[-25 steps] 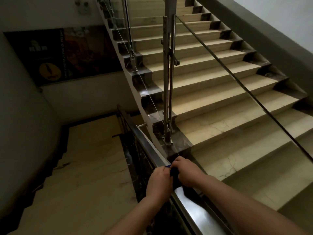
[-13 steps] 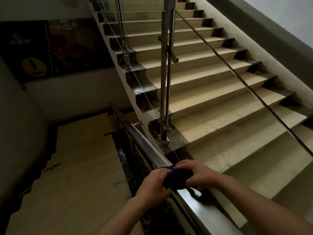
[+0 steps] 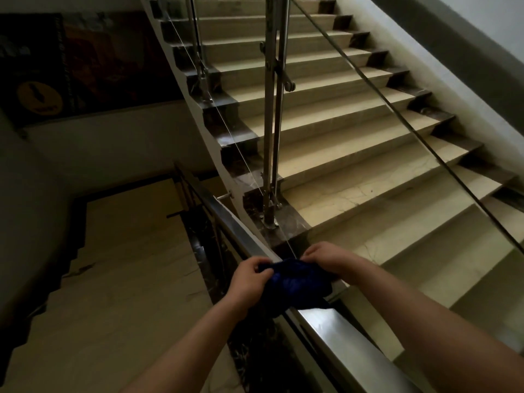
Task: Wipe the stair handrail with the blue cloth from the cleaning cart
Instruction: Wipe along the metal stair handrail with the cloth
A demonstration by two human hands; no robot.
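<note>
A dark blue cloth lies bunched over the steel stair handrail, which runs from the lower right up to the left along the descending flight. My left hand pinches the cloth's left edge with curled fingers. On the other side, my right hand grips its far right edge. Both hands sit on the rail with the cloth spread between them. The rail under the cloth is hidden.
An ascending beige stair flight rises ahead behind a glass panel held by a steel post. A descending flight drops at the lower left. A dark poster hangs on the left wall.
My hands have moved apart, spreading the cloth wider over the rail; earlier it was almost hidden between them. The view has shifted downward and left.
</note>
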